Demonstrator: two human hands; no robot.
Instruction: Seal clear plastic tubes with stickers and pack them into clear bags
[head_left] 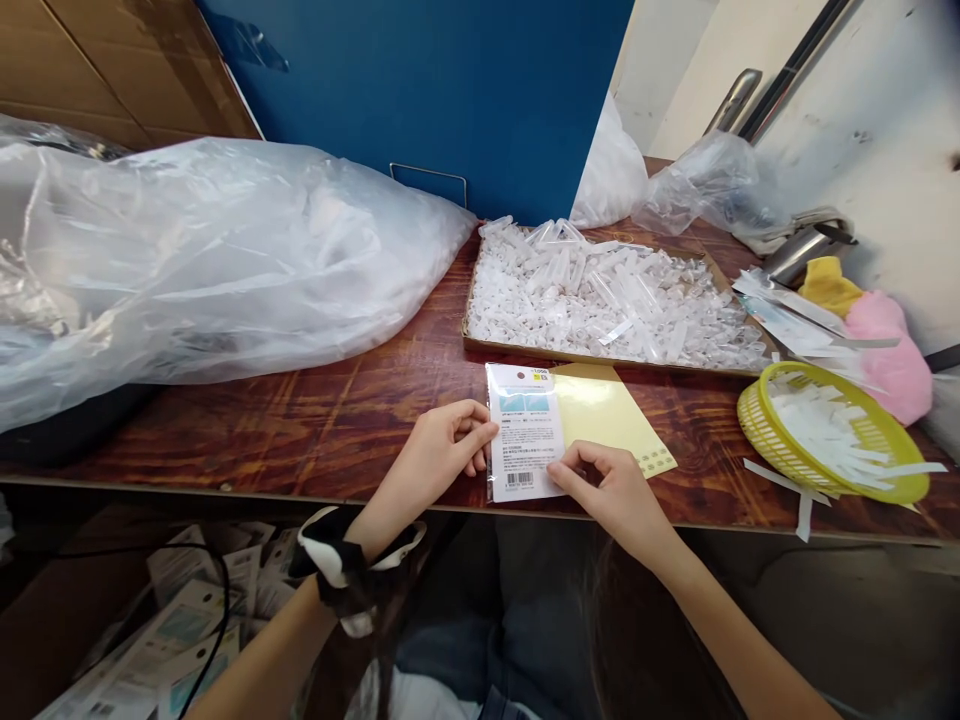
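Observation:
A flat printed packet (523, 430) with light blue pictures and a barcode lies near the table's front edge. My left hand (450, 445) is closed on its left edge, the thumb at the border and the other fingers curled. At the packet's lower right edge, the thumb and forefinger of my right hand (611, 490) are pinched together, touching its face. Whatever is between those fingertips is too small to make out. Partly beneath the packet is a yellow backing sheet (600, 410), with a few small labels along its lower right edge.
Behind the packet stands a shallow cardboard tray (540, 352) heaped with clear plastic pieces. A yellow-green basket (757, 425) of white strips is at right, near a pink cloth (885, 340). A large plastic bag (247, 260) covers the left; more packets (180, 625) lie below the table.

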